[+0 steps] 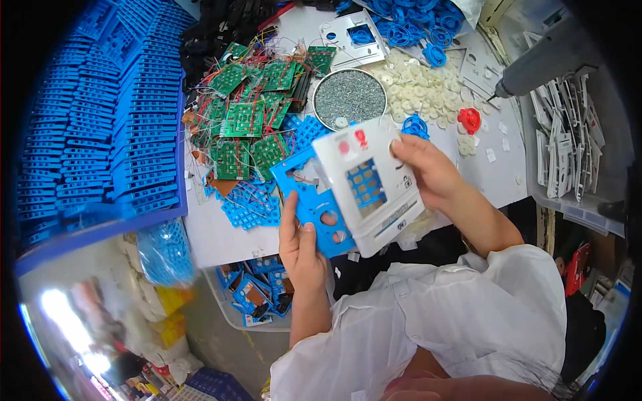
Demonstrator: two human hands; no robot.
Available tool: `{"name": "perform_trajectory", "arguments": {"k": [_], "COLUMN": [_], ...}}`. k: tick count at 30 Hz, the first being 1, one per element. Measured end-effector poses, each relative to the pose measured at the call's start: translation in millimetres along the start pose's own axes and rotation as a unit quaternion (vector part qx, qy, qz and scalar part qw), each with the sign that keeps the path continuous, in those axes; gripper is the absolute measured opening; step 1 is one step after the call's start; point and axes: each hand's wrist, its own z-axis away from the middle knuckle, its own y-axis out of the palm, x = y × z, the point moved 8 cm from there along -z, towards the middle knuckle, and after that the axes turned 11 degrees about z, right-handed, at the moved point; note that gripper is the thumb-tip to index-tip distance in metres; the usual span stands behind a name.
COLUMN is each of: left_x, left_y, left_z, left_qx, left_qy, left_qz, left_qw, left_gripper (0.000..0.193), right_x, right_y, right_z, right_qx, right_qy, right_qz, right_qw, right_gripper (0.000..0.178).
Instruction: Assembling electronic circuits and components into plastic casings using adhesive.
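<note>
My left hand [302, 254] grips a flat blue plastic panel [309, 200] by its lower left edge; round holes and a cut-out show in it. A white plastic cover [341, 175] with a rectangular window and red marks is in my right hand [431, 172], thumb on its face near the right edge. The white cover overlaps the right side of the blue panel, so part of the panel is hidden. Whether the two pieces touch, I cannot tell. Both are held tilted above the near part of the table.
Behind my hands lie green circuit boards [244, 119] with wires, a round tin of small screws [349, 99] and cream plastic discs [418, 83]. Blue panels fill a crate [100, 234] at left. An electric screwdriver [542, 63] hangs at right beside a bin of white covers [568, 140].
</note>
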Motion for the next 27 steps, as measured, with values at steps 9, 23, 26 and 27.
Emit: {"name": "perform_trajectory", "arguments": {"k": [9, 23, 26, 27], "left_x": [-6, -25, -29, -28], "left_y": [15, 42, 24, 14], "left_z": [7, -21, -17, -17], "left_qx": [-0.032, 0.443, 0.41, 0.392], "left_qy": [0.044, -0.46, -0.433, -0.424], "left_qz": [0.024, -0.1, -0.034, -0.008], "left_qw": [0.998, 0.763, 0.802, 0.816], "left_gripper": [0.073, 0.083, 0.077, 0.075], "right_x": [1, 40, 99, 107], "right_y": [6, 136, 94, 73], "right_z": [4, 8, 5, 9], "right_qx": [0.054, 0.452, 0.251, 0.176], "right_qy": [0.037, -0.222, -0.334, -0.246], "right_qz": [0.072, 0.606, 0.444, 0.362], "right_qw": [0.995, 0.616, 0.792, 0.882], "right_gripper": [0.027, 0.027, 0.025, 0.028]}}
